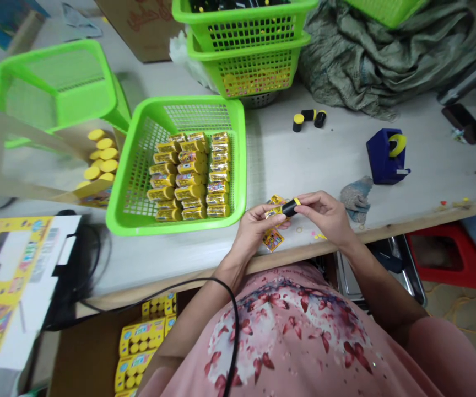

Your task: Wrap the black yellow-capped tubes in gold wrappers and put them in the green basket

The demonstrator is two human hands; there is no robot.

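Near the front edge of the table, my left hand (255, 225) pinches a yellow printed sleeve (274, 212). Fingers of my right hand (328, 216) close on the yellow-capped end of a small black tube (290, 208). The tube's other end meets the sleeve at my left fingers; how far it sits inside, I cannot tell. Under and beside my left hand lie more printed sleeves (272, 240), partly covered. To the left, a green basket (242, 165) holds rows of yellow wrapped tubes (190, 179).
Loose black tubes (298, 123) with yellow caps stand and lie farther back. A blue tape dispenser (380, 160) and a grey cloth (356, 199) are to the right. Stacked green baskets (250, 49) stand behind. A black cable (236, 331) crosses before my body; an open carton (76, 353) sits below.
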